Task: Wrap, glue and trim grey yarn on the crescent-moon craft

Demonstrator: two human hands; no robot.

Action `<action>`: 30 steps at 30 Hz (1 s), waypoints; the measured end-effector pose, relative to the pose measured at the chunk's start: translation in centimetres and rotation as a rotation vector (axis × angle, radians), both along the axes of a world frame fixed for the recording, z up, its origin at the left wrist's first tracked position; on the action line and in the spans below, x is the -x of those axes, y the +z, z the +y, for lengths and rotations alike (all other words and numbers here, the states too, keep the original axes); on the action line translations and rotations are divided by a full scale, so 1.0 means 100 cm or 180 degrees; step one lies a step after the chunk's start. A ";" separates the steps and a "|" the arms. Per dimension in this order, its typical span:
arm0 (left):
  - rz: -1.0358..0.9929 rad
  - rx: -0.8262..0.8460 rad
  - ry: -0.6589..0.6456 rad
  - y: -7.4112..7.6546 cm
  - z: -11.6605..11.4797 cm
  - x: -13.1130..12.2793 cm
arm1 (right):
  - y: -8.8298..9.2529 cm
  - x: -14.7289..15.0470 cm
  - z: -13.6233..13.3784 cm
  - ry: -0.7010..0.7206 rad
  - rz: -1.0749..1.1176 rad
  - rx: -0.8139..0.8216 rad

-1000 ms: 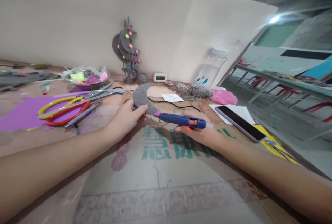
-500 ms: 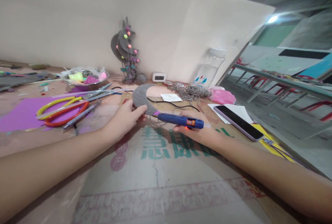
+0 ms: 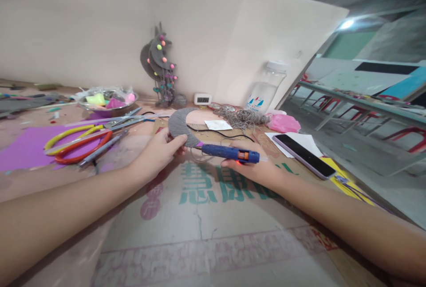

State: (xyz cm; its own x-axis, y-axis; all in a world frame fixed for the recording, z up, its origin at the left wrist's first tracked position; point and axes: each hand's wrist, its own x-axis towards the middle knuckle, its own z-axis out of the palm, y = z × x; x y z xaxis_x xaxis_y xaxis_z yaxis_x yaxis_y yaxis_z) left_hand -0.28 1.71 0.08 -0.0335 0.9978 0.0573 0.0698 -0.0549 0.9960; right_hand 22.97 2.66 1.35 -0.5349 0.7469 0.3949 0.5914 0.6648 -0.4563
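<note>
My left hand (image 3: 166, 146) pinches a crescent wrapped in grey yarn (image 3: 179, 123) by its lower outer edge, thumb on top. A small purple patch shows at the crescent's lower tip. Wrapped round a blue hot glue gun (image 3: 229, 153), my right hand (image 3: 248, 163) keeps it level, its nozzle pointing left against or very near that tip; which of the two I cannot tell. A red light glows on the gun, and a clear glue stick sticks out of its back end. A thin loop of yarn hangs under the crescent. Most of my right fingers are hidden.
Scissors with red and yellow handles (image 3: 83, 145) lie on purple sheets (image 3: 25, 147) at left, near a metal bowl (image 3: 109, 110). Behind stand a crescent ornament (image 3: 159, 56), a timer (image 3: 203, 99), tangled yarn (image 3: 248, 119) and a water bottle (image 3: 266, 87). A phone (image 3: 304, 156) lies right.
The whole view has shifted slightly, so everything sits a little further left. Both hands keep their hold, with the glue gun's nozzle still at the crescent's tip.
</note>
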 end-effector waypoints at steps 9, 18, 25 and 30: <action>0.0093 -0.0050 0.0028 0.005 -0.003 -0.001 | 0.000 -0.001 0.000 -0.0227 -0.0090 0.0060; 0.0036 -0.0059 -0.0017 0.003 -0.002 0.000 | 0.001 -0.001 -0.002 -0.0386 -0.0110 0.0015; 0.0149 -0.0005 0.0017 0.004 -0.003 -0.001 | 0.003 -0.002 0.000 -0.0381 -0.0176 -0.0141; 0.0019 -0.0058 -0.0047 0.001 -0.001 0.000 | 0.002 -0.004 0.001 -0.0314 -0.0154 -0.0105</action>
